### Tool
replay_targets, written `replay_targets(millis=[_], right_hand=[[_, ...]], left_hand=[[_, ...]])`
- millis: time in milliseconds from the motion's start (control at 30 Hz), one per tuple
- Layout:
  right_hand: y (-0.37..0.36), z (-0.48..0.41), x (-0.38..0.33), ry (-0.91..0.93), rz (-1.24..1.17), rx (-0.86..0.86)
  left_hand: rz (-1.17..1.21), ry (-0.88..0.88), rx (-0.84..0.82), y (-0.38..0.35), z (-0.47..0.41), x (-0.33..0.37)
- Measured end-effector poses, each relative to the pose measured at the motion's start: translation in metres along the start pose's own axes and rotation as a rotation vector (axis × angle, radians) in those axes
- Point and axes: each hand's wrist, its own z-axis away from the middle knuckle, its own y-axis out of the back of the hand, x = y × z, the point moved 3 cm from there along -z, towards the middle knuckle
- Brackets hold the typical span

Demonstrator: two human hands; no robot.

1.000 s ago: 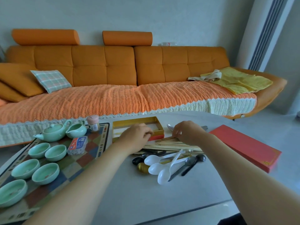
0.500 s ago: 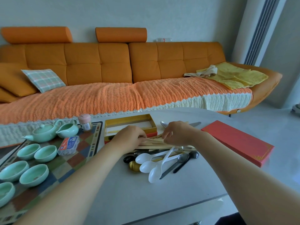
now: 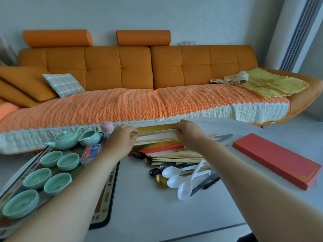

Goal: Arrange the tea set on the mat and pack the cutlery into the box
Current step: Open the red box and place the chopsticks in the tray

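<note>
Chopsticks (image 3: 157, 135): a small bundle held level across the open box (image 3: 155, 145), at or just inside its rim; hard to tell whether touching the bottom yet. Left hand (image 3: 122, 139) curled round one end, right hand (image 3: 186, 135) curled round the other, both gripping. Box at the far side of the table (image 3: 148, 215), just beyond the pile (image 3: 180, 157) of loose cutlery, with the red lid (image 3: 277, 158) lying well apart to the right.

Tea side done, by the look of things: teapot (image 3: 65, 139), pitcher (image 3: 90, 137) and cups (image 3: 36, 178) standing on the mat (image 3: 108, 198) to the left. Packing side barely begun: more sticks, white spoons (image 3: 174, 172), dark and gold spoons and a knife (image 3: 223, 136) left on the table.

Risks from here:
- Letting go of one end first is likely to tip the bundle, fanning the sticks out or lodging them slantwise across the rim instead of flat along the length.
- Pressing down on a crooked bundle is liable to shove the light box back toward the far table edge, close behind already.
- Left wrist close to the small pink jar (image 3: 106, 128) and the pitcher; a careless pull back toward the pile would be enough to knock either over.

Best lowered evenly, both ends together, then released with fingers lifted straight up.
</note>
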Motion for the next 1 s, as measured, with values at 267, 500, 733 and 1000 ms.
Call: replay_targets(millis=[267,500,733,1000], right_hand=[[-0.040,-0.023,-0.007,-0.154,0.094,-0.097],[-0.046,-0.023,-0.015,-0.106,0.170,-0.185],[-0.026,-0.005,-0.024,-0.049,0.140,-0.313],[0.011,0.023,-0.043,-0.029,0.004,-0.235]], left_hand=[[-0.186,-0.116,-0.223,-0.021,0.012,0.002],[-0.313,-0.102,-0.374,-0.027,0.012,0.010],[-0.266,-0.207,-0.282,-0.021,0.008,0.029],[-0.113,-0.244,-0.366,-0.022,0.032,0.066]])
